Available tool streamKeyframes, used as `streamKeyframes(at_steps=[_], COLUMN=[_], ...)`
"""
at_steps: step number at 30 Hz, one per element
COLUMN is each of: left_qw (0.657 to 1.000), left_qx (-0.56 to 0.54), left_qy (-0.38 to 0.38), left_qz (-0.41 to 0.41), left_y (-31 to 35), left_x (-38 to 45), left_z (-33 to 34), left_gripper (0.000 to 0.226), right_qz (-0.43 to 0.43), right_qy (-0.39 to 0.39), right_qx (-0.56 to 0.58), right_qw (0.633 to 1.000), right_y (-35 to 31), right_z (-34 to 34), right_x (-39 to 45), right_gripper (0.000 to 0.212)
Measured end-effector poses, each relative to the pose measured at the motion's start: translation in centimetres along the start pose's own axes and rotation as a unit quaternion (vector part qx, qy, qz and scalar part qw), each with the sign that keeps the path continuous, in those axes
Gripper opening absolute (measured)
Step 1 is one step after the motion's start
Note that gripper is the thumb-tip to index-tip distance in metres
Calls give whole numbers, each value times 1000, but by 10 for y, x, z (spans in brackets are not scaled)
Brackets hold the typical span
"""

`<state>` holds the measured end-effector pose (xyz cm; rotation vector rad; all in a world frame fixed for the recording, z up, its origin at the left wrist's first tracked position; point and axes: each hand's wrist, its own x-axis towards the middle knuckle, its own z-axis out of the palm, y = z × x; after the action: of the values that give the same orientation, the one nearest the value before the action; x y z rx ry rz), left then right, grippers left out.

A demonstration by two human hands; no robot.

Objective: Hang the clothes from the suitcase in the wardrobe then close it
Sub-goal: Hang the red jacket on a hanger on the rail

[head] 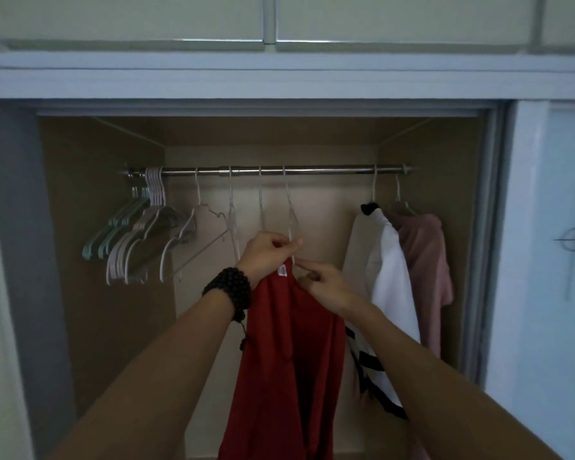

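Both hands are raised in front of the open wardrobe [107,227], working at the collar of a red garment [279,360]. The left hand [269,254] has its fingers curled, pinching the top of the garment together with the lower part of a white hanger [291,217] that hooks over the rail [329,170]. The right hand [326,287] pinches the collar edge just right of the label, its fingers bent around the cloth. The garment hangs straight down from the two hands, its lower part running out of the bottom of the view. A beaded bracelet [228,288] sits on the left wrist.

Along the rail, a tight bunch of empty hangers [140,234] crowds the left end. Three more empty hangers are spaced between the bunch and the held one. To the right of the held hanger a stretch of bare rail runs to a white garment [387,277] with black stripes, and a pink garment [425,260] hangs just beside it, near the right wall of the wardrobe. The sliding door [551,244] stands pushed to the right, past the opening's edge. Closed upper cabinets [395,18] run above the wardrobe frame.
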<state>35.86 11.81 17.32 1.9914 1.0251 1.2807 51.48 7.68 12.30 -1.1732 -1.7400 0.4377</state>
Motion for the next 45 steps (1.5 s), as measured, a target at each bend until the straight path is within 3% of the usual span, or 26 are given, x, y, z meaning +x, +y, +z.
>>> streamKeyframes(at_steps=[3, 7, 10, 14, 20, 24, 26, 29, 33, 36, 38, 40, 42, 45], left_qw=[1000, 997, 979, 955, 981, 990, 993, 997, 996, 982, 966, 955, 962, 991], left_qx=[23, 69, 199, 275, 157, 108, 79, 26, 55, 92, 68, 93, 132, -30], left_qy=[21, 24, 37, 63, 65, 33, 19, -21, -73, -163, -234, -264, -229, -87], left_qz=[-3, -29, 27, 92, 94, 85, 88, 66, 23, -33, -82, -95, -72, -96], left_y=[-2, -4, -5, 7, 6, -33, -44, -54, -78, -103, -117, -125, -126, -112], left_x=[15, 20, 24, 31, 25, -8, -30, -62, -92, -110, -121, -126, -122, -113], left_z=[4, 4, 1, -9, -43, -73, -85, -103, -137, -157, -159, -153, -144, -142], left_gripper=[28, 40, 56, 51, 49, 47, 47, 46, 43, 12, 27, 28, 19, 20], right_qz=[16, 66, 71, 85, 128, 166, 202, 236, 209, 179, 158, 135, 117, 90], right_qy=[3, 42, 35, 34, 79, 58, 49, 42, 75, 68, 64, 52, 47, 51], right_qx=[-57, -69, -69, -65, 36, 85, 180, 324, 316, 294, 303, 300, 294, 251], right_qw=[998, 995, 994, 994, 988, 981, 961, 915, 922, 937, 938, 943, 948, 962], right_y=[4, 16, 18, 17, 16, 11, 7, -3, -12, -25, -35, -39, -46, -46], right_z=[-6, -19, -25, -27, -20, 0, 14, 39, 67, 67, 67, 70, 74, 69], right_x=[-2, -2, -1, 7, 20, 26, 31, 35, 44, 45, 41, 34, 25, 12], right_gripper=[48, 37, 28, 24, 32, 48, 55, 42, 34, 34, 35, 36, 36, 37])
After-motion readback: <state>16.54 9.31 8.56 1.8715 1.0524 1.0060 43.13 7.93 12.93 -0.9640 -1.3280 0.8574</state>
